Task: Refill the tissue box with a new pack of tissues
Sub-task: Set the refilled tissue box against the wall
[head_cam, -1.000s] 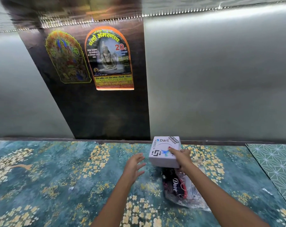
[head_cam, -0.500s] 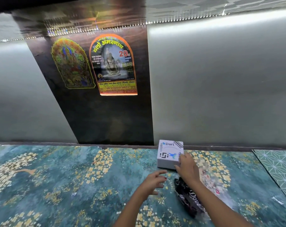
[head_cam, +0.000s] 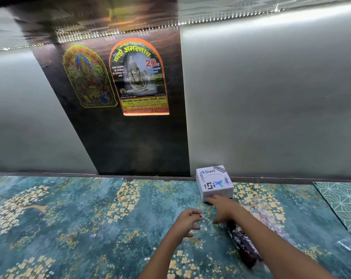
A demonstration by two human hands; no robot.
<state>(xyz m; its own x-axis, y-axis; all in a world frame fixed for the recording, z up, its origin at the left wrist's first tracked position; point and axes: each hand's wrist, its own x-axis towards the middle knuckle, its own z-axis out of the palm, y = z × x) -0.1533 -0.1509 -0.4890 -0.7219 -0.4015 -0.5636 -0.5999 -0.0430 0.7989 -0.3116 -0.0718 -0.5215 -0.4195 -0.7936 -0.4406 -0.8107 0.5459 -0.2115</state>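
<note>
A white cube-shaped tissue box [head_cam: 214, 183] with stickers ("Dart", "code") stands on the teal floral surface [head_cam: 80, 218], close to the back wall. My right hand [head_cam: 223, 208] reaches forward with its fingers spread, and the fingertips touch the box's near bottom edge without gripping it. My left hand [head_cam: 185, 222] hovers just above the surface to the left, fingers apart and holding nothing. A dark printed pack in clear plastic wrap [head_cam: 243, 244] lies under my right forearm, which partly hides it.
A grey wall with a dark wooden panel [head_cam: 130, 141] rises right behind the box; two religious posters [head_cam: 138, 77] hang on the panel. A green geometric-patterned mat [head_cam: 343, 204] covers the far right of the surface.
The box went from being held up in my right hand to standing on the surface by the wall. My right hand's grip loosened to fingertips only. My left hand shifted right.
</note>
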